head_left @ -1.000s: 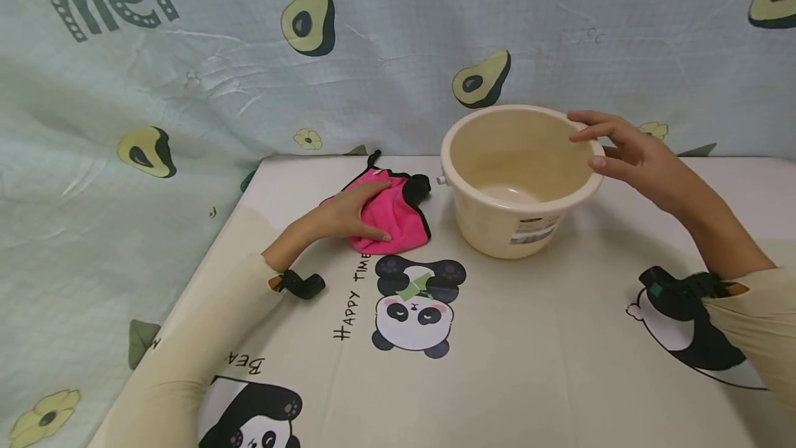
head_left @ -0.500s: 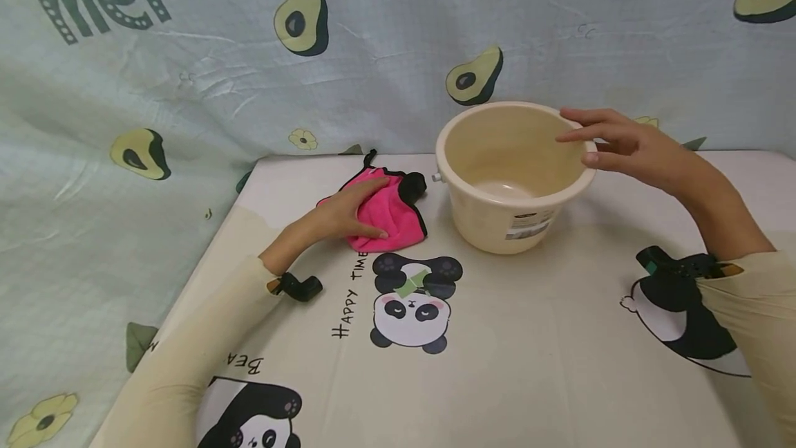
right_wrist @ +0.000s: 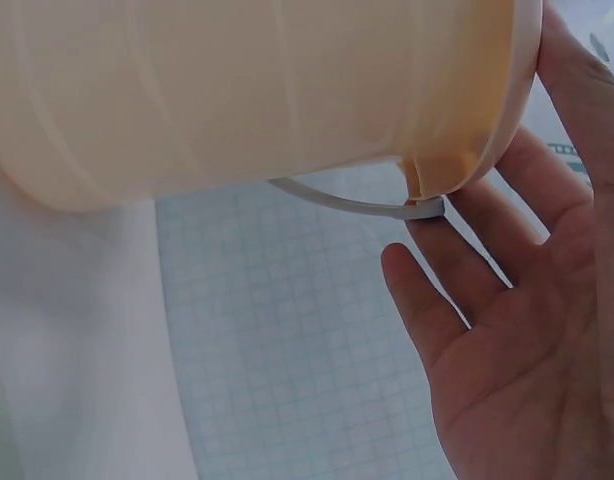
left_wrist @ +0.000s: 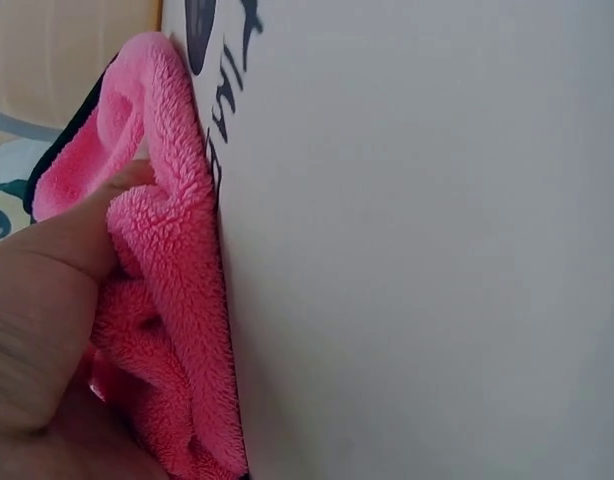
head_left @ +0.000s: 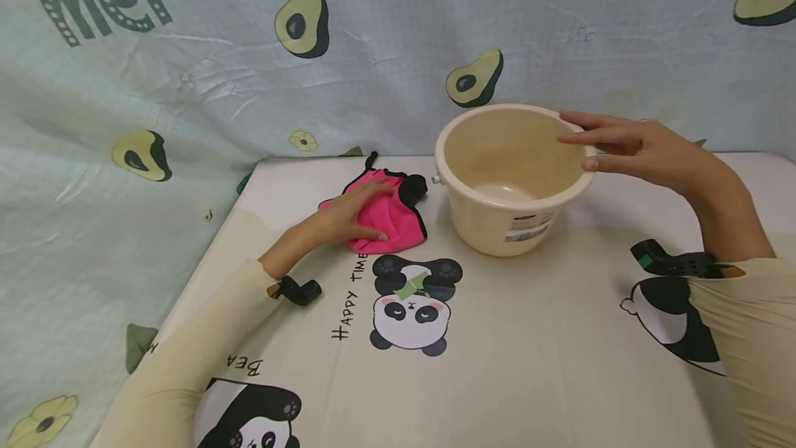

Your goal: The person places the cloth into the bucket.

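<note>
In the head view, my left hand (head_left: pixel 348 216) grips a pink cloth (head_left: pixel 401 223) on the table. Black edging, a loop and a rounded dark patch show on the cloth. Close up in the left wrist view, its pile is fluffy, and my thumb (left_wrist: pixel 62 235) presses into the folds. A cream bucket (head_left: pixel 497 230) stands upright to the right of the cloth. My right hand (head_left: pixel 653 151) holds its right rim, thumb outside and two fingertips over the edge. From the right wrist, the lower fingers (right_wrist: pixel 457 260) reach out beside a grey handle (right_wrist: pixel 357 205).
A light tablecloth (head_left: pixel 516 365) printed with pandas covers the table. Behind and at the left hangs a pale curtain (head_left: pixel 385 40) with avocado prints, close behind the bucket. Small black wrist cameras sit below both hands.
My right wrist and forearm have turned slightly while the fingers stay at the bucket's rim. The left hand and cloth stay in place. The head view has shifted a little.
</note>
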A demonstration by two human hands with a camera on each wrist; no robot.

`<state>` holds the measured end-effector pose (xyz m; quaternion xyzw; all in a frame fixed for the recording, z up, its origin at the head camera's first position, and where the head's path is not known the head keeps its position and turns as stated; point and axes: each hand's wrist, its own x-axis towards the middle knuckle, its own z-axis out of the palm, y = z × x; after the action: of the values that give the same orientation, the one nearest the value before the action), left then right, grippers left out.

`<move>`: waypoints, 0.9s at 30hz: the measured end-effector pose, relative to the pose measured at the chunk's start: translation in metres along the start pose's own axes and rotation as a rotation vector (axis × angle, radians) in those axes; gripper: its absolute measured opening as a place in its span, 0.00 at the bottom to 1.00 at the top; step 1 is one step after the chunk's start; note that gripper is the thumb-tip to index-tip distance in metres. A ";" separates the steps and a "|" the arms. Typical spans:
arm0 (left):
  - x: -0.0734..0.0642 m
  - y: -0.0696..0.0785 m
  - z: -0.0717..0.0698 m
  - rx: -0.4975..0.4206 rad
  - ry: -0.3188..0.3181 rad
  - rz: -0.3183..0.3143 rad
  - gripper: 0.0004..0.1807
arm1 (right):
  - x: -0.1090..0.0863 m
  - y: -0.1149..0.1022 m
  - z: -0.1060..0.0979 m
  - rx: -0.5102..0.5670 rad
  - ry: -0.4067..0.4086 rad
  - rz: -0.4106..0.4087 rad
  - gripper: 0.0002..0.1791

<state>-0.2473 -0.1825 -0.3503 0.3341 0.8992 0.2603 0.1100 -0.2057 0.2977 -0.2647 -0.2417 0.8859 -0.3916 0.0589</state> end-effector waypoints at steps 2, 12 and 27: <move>-0.001 0.002 0.001 0.011 -0.004 0.005 0.45 | -0.001 0.000 0.000 -0.006 0.001 -0.009 0.26; -0.005 0.014 0.008 0.260 0.024 0.134 0.48 | 0.001 0.002 0.003 0.053 0.021 -0.019 0.32; 0.002 0.018 -0.009 0.111 0.123 0.079 0.29 | 0.000 -0.001 0.004 0.012 0.032 0.059 0.30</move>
<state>-0.2421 -0.1735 -0.3332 0.3584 0.9033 0.2344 0.0256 -0.2044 0.2945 -0.2664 -0.2089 0.8910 -0.3989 0.0576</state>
